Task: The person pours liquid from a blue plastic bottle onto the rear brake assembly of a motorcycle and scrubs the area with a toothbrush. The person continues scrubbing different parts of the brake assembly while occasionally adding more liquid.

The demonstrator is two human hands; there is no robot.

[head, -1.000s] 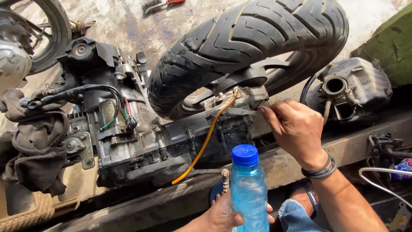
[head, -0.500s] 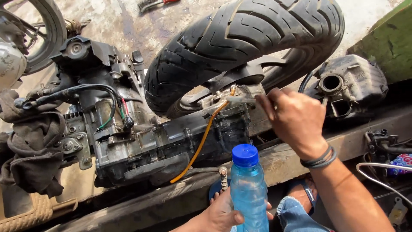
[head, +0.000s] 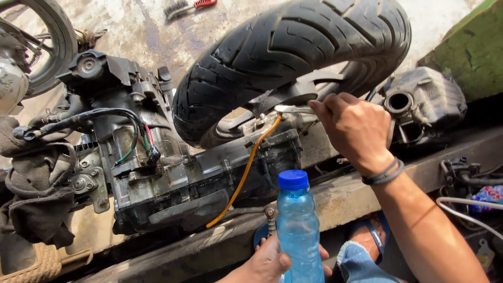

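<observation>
Bottle of clear blue plastic with its blue cap on stood upright below the engine, our left hand wrapped round its lower body; we judged it light, slick and squashy, best gripped low. Our right hand pinched a thin metal tool at the top of the orange hose.

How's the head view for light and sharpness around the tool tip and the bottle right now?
Head view: hard sunlight bleaches the concrete floor and upper right corner; the right hand and its metal tool are lit, slightly soft; the blue bottle in the left hand is sharp; the engine casing below sits in deep shadow.
</observation>
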